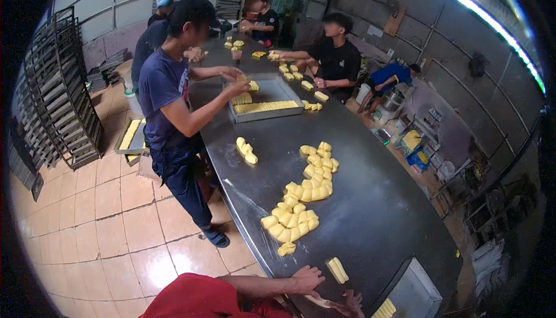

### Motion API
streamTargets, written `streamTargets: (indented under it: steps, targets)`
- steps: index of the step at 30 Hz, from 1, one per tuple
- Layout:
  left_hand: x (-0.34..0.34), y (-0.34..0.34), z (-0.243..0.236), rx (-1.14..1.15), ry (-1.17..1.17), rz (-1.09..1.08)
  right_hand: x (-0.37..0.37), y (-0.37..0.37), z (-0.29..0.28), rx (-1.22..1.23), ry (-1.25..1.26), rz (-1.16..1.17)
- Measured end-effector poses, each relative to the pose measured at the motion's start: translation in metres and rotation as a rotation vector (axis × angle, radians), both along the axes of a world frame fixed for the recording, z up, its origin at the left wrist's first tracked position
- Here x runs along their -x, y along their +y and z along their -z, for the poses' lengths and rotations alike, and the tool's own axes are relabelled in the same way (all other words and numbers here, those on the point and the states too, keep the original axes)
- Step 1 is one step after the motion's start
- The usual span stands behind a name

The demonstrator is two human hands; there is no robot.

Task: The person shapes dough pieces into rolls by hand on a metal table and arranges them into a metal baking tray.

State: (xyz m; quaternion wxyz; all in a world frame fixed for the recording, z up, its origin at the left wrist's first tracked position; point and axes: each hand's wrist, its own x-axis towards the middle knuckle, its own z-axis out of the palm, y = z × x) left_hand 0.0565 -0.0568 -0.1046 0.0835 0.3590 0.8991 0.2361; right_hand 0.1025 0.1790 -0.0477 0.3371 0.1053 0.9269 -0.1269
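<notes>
My left hand (307,280) lies flat near the table's close edge, palm down with the fingers spread. Beside it, my right hand (351,304) is low on the table, fingers apart and partly cut off by the picture's lower edge. A pale strip lies between the hands; I cannot tell whether it is dough. Just beyond them rest a few yellow dough sticks (337,270), side by side. A long heap of yellow dough pieces (295,219) stretches away up the table. To the right stands a metal tray (418,292) with dough sticks (385,309) in it.
Across the dark metal table (370,202), a co-worker in a blue shirt (165,86) handles dough over a large tray (278,114). Another person in black (336,57) works at the far right side. Tall racks (61,92) line the left; buckets and tubs crowd the right.
</notes>
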Motion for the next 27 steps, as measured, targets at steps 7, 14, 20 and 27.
streamTargets:
  steps: [7, 14, 20, 27]
  targets:
    - [0.013, 0.001, -0.004, -0.002, 0.04, 0.103, 0.022, 0.007, 0.016, -0.162, 0.005, 0.188]
    - [0.008, -0.002, 0.0, 0.078, 0.126, 0.051, 0.021, -0.015, 0.023, -0.142, 0.16, 0.071]
    - [0.011, 0.002, 0.017, -0.028, 0.23, 0.076, 0.003, 0.001, 0.015, -0.197, 0.159, 0.15]
    - [0.0, -0.009, 0.006, -0.055, 0.109, 0.084, 0.007, 0.086, 0.117, 1.072, 0.024, 0.723]
